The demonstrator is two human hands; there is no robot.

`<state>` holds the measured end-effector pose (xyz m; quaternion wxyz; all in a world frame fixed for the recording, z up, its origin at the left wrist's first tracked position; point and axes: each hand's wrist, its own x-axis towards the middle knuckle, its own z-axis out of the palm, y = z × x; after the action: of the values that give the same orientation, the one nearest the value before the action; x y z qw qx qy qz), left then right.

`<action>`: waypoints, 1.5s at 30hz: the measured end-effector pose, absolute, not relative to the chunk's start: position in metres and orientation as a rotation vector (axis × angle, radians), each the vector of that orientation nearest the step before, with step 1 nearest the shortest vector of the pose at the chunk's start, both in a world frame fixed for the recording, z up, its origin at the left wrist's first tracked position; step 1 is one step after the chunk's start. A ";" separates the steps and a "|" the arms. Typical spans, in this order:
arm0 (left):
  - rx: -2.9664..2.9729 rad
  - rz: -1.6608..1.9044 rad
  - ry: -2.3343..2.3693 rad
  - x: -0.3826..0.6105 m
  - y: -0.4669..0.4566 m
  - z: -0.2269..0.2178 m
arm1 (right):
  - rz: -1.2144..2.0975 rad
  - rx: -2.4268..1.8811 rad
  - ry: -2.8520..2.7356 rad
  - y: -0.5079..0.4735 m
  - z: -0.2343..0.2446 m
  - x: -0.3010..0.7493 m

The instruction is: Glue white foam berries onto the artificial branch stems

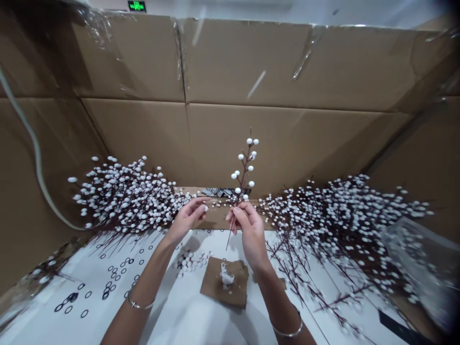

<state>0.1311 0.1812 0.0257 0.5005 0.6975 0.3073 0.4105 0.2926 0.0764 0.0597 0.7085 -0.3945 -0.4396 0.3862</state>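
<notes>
My right hand pinches the thin brown stem of an artificial berry sprig and holds it upright; white beads sit on its twigs. My left hand is just left of the stem, fingers pinched round a small white bead. Below the hands lie a heap of loose white beads and a brown cardboard piece with a blob of white glue on it.
A pile of beaded sprigs lies at the left and a bigger one at the right. Cardboard walls enclose the white table. Small black rings dot the table at the left. A clear plastic bag lies far right.
</notes>
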 end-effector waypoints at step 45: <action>1.253 1.379 0.494 0.158 0.127 0.051 | 0.680 -0.865 -1.074 0.072 0.048 0.270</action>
<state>0.1582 0.1267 0.0514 0.5702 0.5340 0.2107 0.5877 0.2696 0.0722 0.0477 0.7187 -0.3912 -0.4856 0.3077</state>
